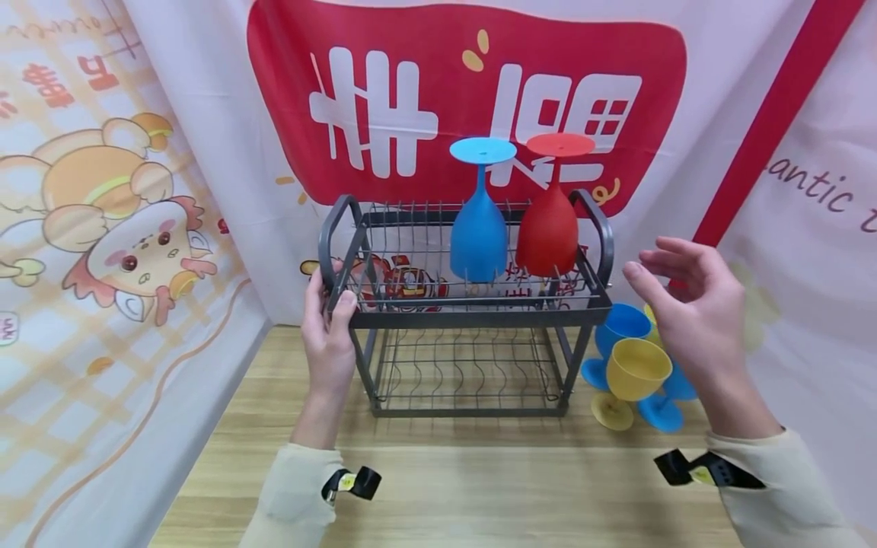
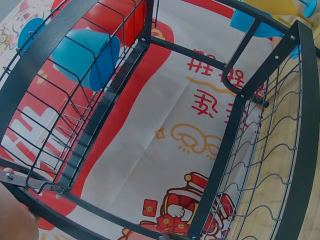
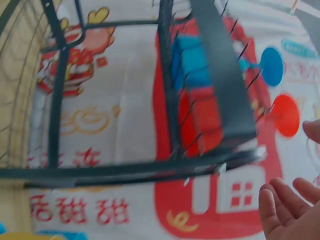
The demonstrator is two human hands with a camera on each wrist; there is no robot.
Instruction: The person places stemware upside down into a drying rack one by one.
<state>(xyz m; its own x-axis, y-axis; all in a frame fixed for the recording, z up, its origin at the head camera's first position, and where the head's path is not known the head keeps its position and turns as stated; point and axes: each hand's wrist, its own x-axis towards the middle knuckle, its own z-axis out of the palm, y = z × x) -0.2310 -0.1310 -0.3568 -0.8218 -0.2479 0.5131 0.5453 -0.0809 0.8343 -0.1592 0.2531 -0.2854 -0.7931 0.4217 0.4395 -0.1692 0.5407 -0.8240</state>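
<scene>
A dark two-tier dish rack (image 1: 479, 318) stands on the table. My left hand (image 1: 329, 342) grips its upper left corner, thumb in front and fingers behind the frame. On the top tier, a blue goblet (image 1: 479, 240) and a red goblet (image 1: 548, 232) stand upside down side by side, bases up, toward the right end. My right hand (image 1: 702, 316) is held in the air to the right of the rack, fingers loosely bent and holding nothing. In the right wrist view, its fingers (image 3: 285, 205) appear beyond the rack's end, apart from the frame.
Right of the rack, upright goblets stand close together below my right hand: a yellow goblet (image 1: 637, 371) in front, a blue goblet (image 1: 623, 323) behind it, others partly hidden. The lower wire tier (image 1: 473, 373) holds nothing. Printed cloth (image 1: 288, 91) hangs behind the wooden table (image 1: 479, 487).
</scene>
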